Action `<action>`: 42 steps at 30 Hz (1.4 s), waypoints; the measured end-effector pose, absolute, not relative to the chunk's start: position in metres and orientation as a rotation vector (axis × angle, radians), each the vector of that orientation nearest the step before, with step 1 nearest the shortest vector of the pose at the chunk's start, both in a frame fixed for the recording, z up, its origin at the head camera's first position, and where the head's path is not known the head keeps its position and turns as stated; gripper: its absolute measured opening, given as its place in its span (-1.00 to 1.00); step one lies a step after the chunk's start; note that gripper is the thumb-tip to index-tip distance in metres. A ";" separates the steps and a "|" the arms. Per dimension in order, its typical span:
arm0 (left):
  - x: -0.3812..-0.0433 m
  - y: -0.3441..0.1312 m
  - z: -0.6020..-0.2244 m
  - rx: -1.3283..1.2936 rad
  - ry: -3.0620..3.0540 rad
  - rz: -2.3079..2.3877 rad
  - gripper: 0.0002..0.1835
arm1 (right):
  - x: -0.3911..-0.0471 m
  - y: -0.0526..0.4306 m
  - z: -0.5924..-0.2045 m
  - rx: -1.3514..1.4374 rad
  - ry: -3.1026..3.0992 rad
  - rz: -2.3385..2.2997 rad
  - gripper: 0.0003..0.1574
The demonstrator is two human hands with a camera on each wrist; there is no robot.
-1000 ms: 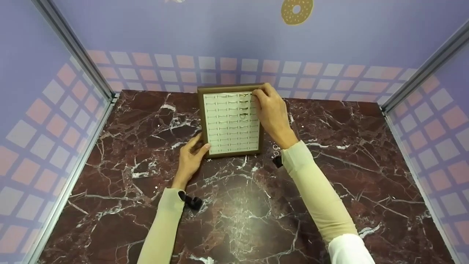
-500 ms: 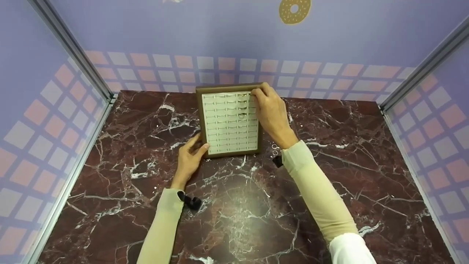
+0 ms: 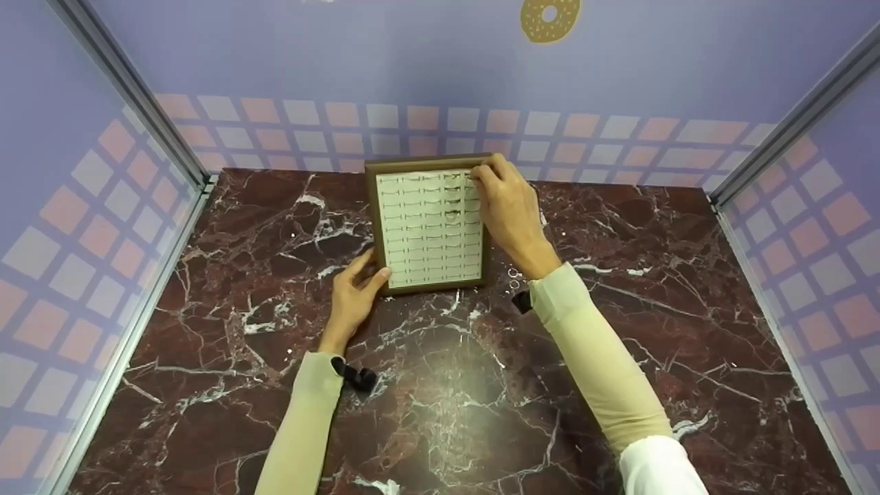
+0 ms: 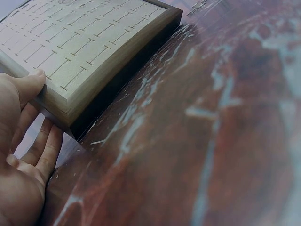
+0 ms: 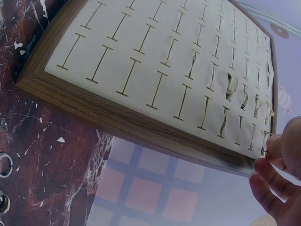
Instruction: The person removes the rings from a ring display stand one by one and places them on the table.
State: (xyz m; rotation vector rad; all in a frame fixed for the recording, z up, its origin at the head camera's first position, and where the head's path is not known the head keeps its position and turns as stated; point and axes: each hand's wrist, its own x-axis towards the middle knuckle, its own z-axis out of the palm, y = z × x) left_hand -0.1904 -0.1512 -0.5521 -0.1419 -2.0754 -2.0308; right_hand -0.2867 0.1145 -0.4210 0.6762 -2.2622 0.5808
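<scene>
A wooden-framed ring display tray (image 3: 430, 258) with a cream slotted pad is tilted up, its far edge overlapping the back wall in the head view. My left hand (image 3: 353, 299) grips its lower left corner, thumb on the front of the frame and fingers behind. At the upper right slots, my right hand (image 3: 510, 206) pinches a small thin ring (image 5: 266, 149), mostly hidden by the fingertips. Several rings sit in the neighbouring column, among them a broad metal ring (image 5: 230, 87). Most of the other slots hold nothing.
Two loose rings, one silver ring (image 5: 4, 165) and another ring (image 5: 3, 203), lie on the dark red marbled table (image 3: 440, 412) beside my right wrist. Behind the tray rises a purple wall (image 3: 309, 62) with pink and white squares. Side panels bound the table left and right.
The head view has shifted slightly. Both hands keep their holds, and my right fingertips stay at the same upper right slot.
</scene>
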 end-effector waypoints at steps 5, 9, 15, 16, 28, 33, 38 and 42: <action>-0.191 -0.151 -0.552 -0.136 -2.066 -2.048 -0.43 | -0.285 0.116 -0.419 0.669 -2.291 0.586 -0.89; -0.193 -0.151 -0.555 -0.125 -2.050 -2.056 -0.43 | -0.284 0.117 -0.418 0.674 -2.292 0.584 -0.87; -0.191 -0.151 -0.551 -0.110 -2.080 -2.046 -0.41 | -0.282 0.119 -0.419 0.687 -2.275 0.600 -0.88; -0.191 -0.151 -0.551 -0.109 -2.084 -2.047 -0.41 | -0.281 0.119 -0.419 0.688 -2.276 0.604 -0.89; -0.190 -0.151 -0.553 -0.150 -2.079 -2.038 -0.43 | -0.271 0.126 -0.421 0.711 -2.259 0.663 -0.90; -0.191 -0.151 -0.552 -0.141 -2.053 -2.039 -0.44 | -0.267 0.131 -0.421 0.726 -2.251 0.683 -0.91; -0.191 -0.150 -0.552 -0.122 -2.031 -2.059 -0.44 | -0.263 0.136 -0.426 0.733 -2.250 0.685 -0.89; -0.191 -0.150 -0.552 -0.133 -2.025 -2.070 -0.44 | -0.262 0.142 -0.432 0.724 -2.250 0.695 -0.91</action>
